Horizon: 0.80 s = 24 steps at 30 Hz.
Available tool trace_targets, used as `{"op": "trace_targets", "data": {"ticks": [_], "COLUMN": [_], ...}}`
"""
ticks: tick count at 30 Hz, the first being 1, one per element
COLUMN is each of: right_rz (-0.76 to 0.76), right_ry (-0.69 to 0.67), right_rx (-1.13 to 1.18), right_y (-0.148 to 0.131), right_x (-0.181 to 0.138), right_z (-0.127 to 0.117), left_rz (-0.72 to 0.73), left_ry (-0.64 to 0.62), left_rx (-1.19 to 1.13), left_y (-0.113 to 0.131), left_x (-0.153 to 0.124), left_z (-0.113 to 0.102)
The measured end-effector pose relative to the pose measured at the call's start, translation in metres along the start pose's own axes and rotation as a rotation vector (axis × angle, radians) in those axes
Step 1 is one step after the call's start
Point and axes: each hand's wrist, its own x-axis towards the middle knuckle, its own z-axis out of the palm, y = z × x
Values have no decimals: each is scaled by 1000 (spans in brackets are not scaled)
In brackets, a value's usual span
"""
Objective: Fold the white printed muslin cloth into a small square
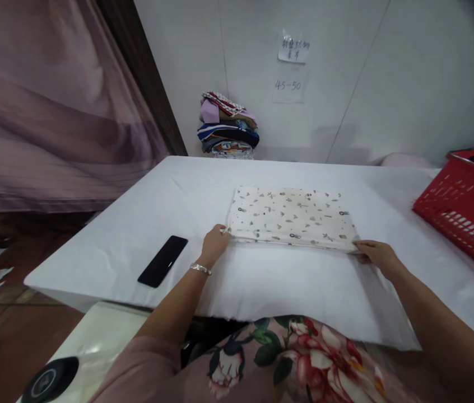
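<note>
A folded cream cloth (pixel 291 217) with small printed figures lies flat in the middle of the white-covered table (pixel 262 280). My left hand (pixel 214 244), with a bracelet on its wrist, pinches the cloth's near left corner. My right hand (pixel 375 253) pinches the near right corner. Both hands rest on the table at the cloth's front edge, fingers closed on the fabric.
A black phone (pixel 163 261) lies on the table to the left of my left hand. A red plastic basket (pixel 466 210) stands at the right edge. A stack of folded clothes (pixel 227 126) sits at the back against the white wall. A pink curtain (pixel 52 101) hangs on the left.
</note>
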Motion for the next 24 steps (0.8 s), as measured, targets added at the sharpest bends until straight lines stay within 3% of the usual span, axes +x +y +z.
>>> {"op": "trace_targets", "data": {"ticks": [4, 8, 10, 12, 14, 17, 24], "right_rz": [-241, -624, -839, -985, -1064, -1114, -1131], "right_ry": [116, 246, 198, 38, -80, -122, -155], "right_rx": [-413, -643, -683, -692, -695, -755, -841], "right_y": [7, 1, -9, -22, -34, -44, -44], "right_x": [-5, -23, -34, -43, -48, -46, -31], "right_z": [3, 11, 26, 47, 69, 92, 101], "left_rz": [109, 324, 551, 769, 902, 997, 1007], "left_ry": [84, 145, 126, 51, -38, -112, -161], "left_rx": [274, 368, 406, 433, 455, 508, 618], "left_y": [1, 8, 16, 26, 37, 47, 49], "left_x": [-7, -12, -14, -15, -14, -9, -3], "left_z": [1, 7, 17, 31, 48, 66, 71]}}
